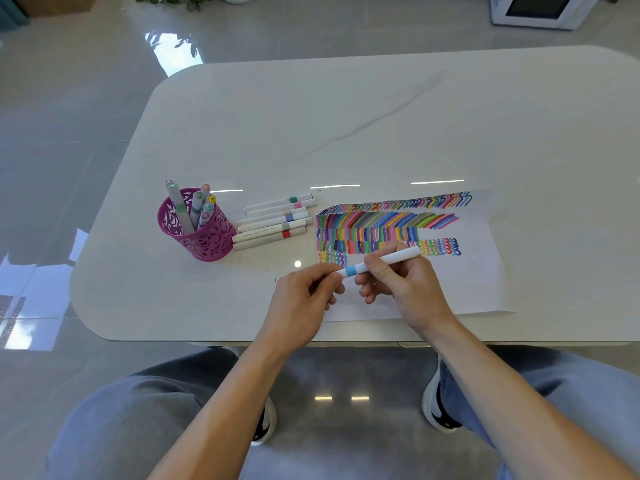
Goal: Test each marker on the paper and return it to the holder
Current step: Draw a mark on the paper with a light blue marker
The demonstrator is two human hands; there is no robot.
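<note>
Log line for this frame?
left hand pinches marker at banded end | right hand grips barrel | marker over paper | loose markers beside holder

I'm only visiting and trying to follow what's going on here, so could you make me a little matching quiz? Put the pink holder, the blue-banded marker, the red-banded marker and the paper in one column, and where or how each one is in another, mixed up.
Things
1. pink holder
2. blue-banded marker
3. red-banded marker
4. paper

States
A. covered in coloured strokes
B. gripped by the left hand and the right hand
C. lying flat in the row of markers
D. upright, with markers standing in it

Pairs: 1-D, 2-B, 3-C, 4-A
</note>
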